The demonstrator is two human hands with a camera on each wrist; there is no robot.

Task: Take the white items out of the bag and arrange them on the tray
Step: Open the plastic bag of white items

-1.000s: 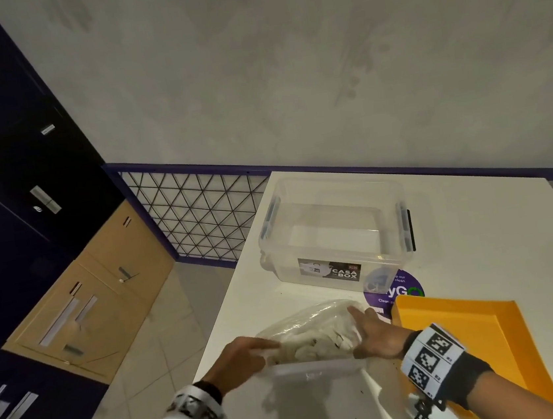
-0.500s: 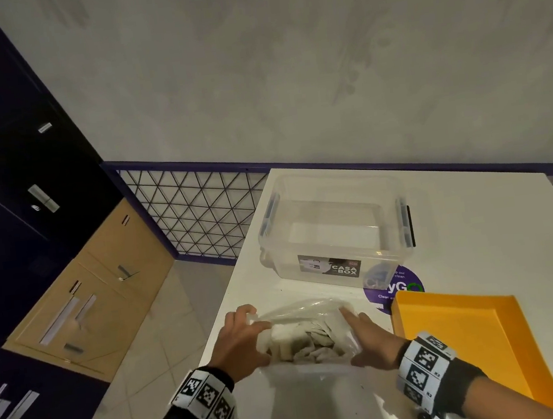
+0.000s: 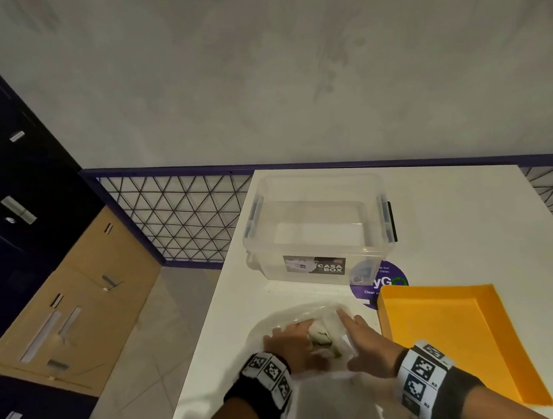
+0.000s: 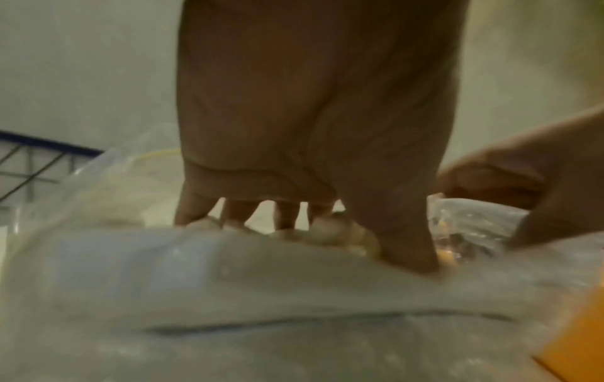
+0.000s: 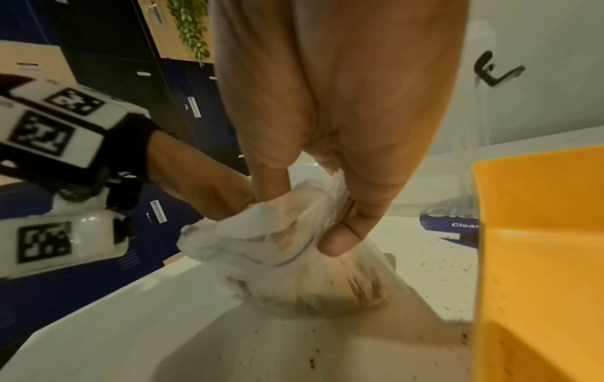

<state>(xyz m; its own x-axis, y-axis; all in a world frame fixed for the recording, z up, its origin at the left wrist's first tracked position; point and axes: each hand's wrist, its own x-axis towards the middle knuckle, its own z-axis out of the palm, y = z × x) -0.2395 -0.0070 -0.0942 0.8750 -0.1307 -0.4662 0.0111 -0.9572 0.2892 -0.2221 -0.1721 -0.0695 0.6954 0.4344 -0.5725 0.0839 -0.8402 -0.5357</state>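
Table (image 3: 442,225) carried the empty orange tray (image 3: 454,333); thin, floppy bag (image 5: 261,248) lay just beside it. Your right hand (image 3: 366,343) pinched its slippery rim; your left hand (image 3: 290,342) dug inside, its grip hidden. White items (image 3: 317,337) looked light: grab singly.

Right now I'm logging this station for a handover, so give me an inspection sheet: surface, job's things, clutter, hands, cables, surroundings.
Surface: white table, dark specks near the bag in the right wrist view.
Job's things: clear plastic bag of white items on the table; orange tray beside it, nothing seen inside.
Clutter: clear storage box, lid off; purple round sticker partly under box and tray.
Hands: left hand reaches into the bag, grip hidden; right hand pinches the bag's film.
Cables: nothing seen.
Surroundings: grey wall, dark and tan lockers, wire mesh panel.
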